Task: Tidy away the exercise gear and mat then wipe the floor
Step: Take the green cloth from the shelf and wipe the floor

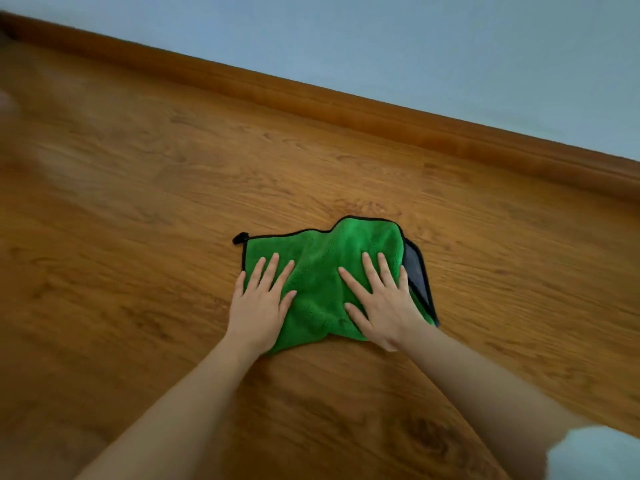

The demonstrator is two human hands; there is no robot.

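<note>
A: While both my palms are flat on the green microfibre cloth (322, 271), what's the step?

B: Wiping. Where's the cloth?

A: On the wooden floor (138, 202), near the skirting board (381, 116). My left hand (259, 303) presses the near-left edge, my right hand (381, 303) the right half. Fingers of both are spread straight, gripping nothing.

B: Tips?

A: Keep weight even, I'd say. The middle is humped between the hands and the grey underside (414, 268) is flipped out on the right, so it may bunch. Flatten it, then push along the grain in overlapping passes.

B: Gear, mat?

A: None in view.
</note>
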